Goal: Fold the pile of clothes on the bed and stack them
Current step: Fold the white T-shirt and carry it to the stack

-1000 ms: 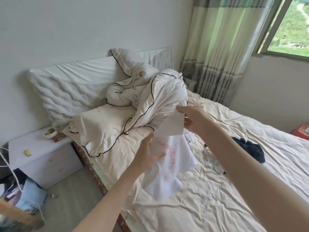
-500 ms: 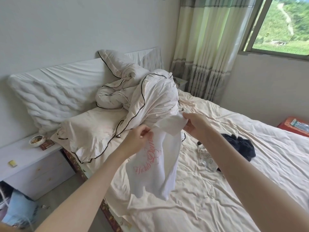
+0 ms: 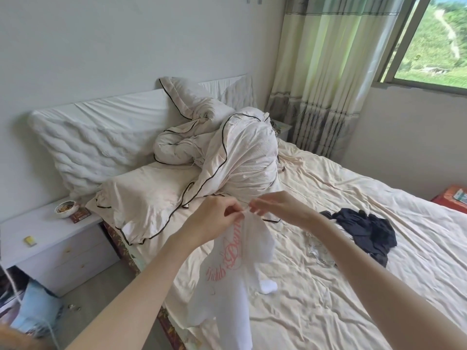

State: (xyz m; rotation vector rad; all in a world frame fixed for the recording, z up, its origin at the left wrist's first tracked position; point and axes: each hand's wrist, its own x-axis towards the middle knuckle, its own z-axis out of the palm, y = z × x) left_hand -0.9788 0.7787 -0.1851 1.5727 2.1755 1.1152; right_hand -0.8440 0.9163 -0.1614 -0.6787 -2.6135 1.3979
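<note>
Both hands have been brought together since the earlier frames, so the shirt's point(image 3: 227, 281) top edge is now bunched. It is pinched by the left hand point(image 3: 214, 221) and right hand point(image 3: 275, 210), fingertips almost touching, and hangs limp over the bed point(image 3: 328, 311) edge. The garment is judged to be mid-sorting, its corners being found. Next, it likely needs spreading flat. Farther off, dark clothes point(image 3: 366, 233) lie unfolded on the sheet.

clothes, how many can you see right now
2, maybe more. A white shirt hangs from both hands over the bed edge; a dark garment lies crumpled on the sheet to the right. Others may be hidden.
</note>
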